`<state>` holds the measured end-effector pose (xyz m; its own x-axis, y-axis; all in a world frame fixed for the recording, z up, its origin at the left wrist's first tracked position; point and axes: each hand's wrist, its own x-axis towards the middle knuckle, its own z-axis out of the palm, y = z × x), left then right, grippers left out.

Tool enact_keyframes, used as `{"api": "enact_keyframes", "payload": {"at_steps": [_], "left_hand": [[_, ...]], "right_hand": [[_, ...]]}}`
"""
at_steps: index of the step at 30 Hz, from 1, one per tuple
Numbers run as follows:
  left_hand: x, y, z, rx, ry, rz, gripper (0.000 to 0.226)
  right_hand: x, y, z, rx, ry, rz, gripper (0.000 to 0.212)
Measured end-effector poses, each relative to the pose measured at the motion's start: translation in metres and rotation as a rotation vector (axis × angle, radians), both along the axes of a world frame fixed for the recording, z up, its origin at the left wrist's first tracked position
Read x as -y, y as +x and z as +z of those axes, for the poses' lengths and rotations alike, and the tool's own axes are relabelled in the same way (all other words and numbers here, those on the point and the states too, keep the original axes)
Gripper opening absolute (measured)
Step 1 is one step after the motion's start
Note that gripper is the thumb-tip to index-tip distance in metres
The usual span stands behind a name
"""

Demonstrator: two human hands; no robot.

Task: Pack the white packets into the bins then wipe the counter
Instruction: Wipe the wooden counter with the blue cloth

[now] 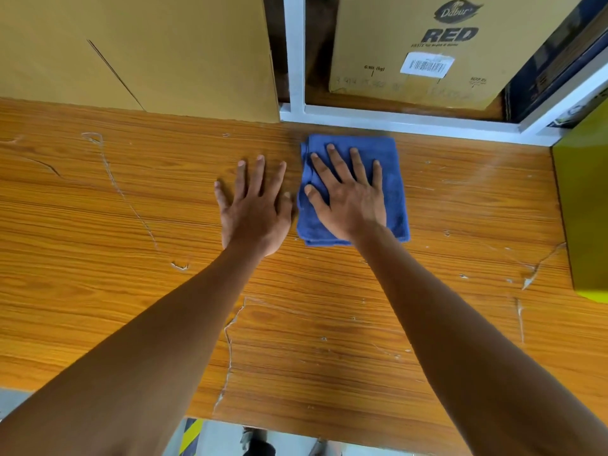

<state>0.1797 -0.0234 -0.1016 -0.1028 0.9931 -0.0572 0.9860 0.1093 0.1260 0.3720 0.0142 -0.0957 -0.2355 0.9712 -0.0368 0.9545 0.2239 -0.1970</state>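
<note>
A: Both forearms reach in from the near edge of the counter (138, 291). Left hand (255, 210) lies flat on bare wood, fingers spread, holding nothing. Right hand (348, 200) presses flat on the folded blue cloth (391, 189), fingers straight and fanned. The two hands sit just beside each other.

B: Packets? Bins?

A: No white packets in view. A yellow-green bin (585, 205) at the right edge, contents not visible. Judgement: packing done, wiping stage under way.

B: Risks?

A: Laminate is cracked and lifted in several places, e.g. the long split (228, 353) near the front edge. A cloth dragged across it could snag and peel the chipped edges further.

B: Others?

A: An open palm only pins the cloth; on a fast stroke the folds may slide apart. Cloth sits near the white shelf frame (394, 120), so a forward push would bunch it there. Cardboard box (164, 60) rests on the counter, so the strip beneath it may go unwiped.
</note>
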Motion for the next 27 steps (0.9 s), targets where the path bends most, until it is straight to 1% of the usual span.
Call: {"api": "enact_keyframes", "payload": {"at_steps": [2, 4, 9, 11, 15, 18, 20, 24, 27], "left_hand": [[-0.001, -0.001, 0.0, -0.002, -0.001, -0.005, 0.06], [-0.001, -0.001, -0.001, -0.002, 0.008, -0.008, 0.06], [-0.001, -0.001, -0.003, 0.013, 0.019, -0.007, 0.06], [-0.001, -0.001, -0.002, 0.016, 0.023, -0.006, 0.061], [0.0, -0.002, -0.001, 0.015, 0.001, -0.009, 0.06], [-0.001, -0.002, -0.001, 0.029, 0.004, -0.012, 0.061], [-0.001, -0.002, -0.001, 0.021, 0.009, -0.008, 0.061], [0.0, -0.002, -0.001, 0.015, -0.004, -0.01, 0.061], [-0.001, -0.003, -0.001, 0.021, -0.011, -0.012, 0.061]], "right_hand": [[0.025, 0.005, 0.0, 0.006, 0.001, -0.02, 0.07], [0.024, 0.005, 0.0, 0.012, -0.02, -0.04, 0.072], [-0.038, -0.002, 0.004, 0.033, -0.054, -0.057, 0.076], [-0.042, -0.001, 0.002, 0.042, -0.058, -0.061, 0.075], [0.014, 0.018, 0.001, 0.01, 0.007, -0.122, 0.074], [0.043, 0.034, 0.0, 0.034, -0.008, -0.193, 0.076], [0.028, 0.035, 0.0, 0.036, -0.02, -0.254, 0.078], [-0.029, 0.037, 0.001, 0.034, -0.051, -0.361, 0.081], [-0.038, 0.037, -0.001, 0.051, -0.042, -0.385, 0.08]]}}
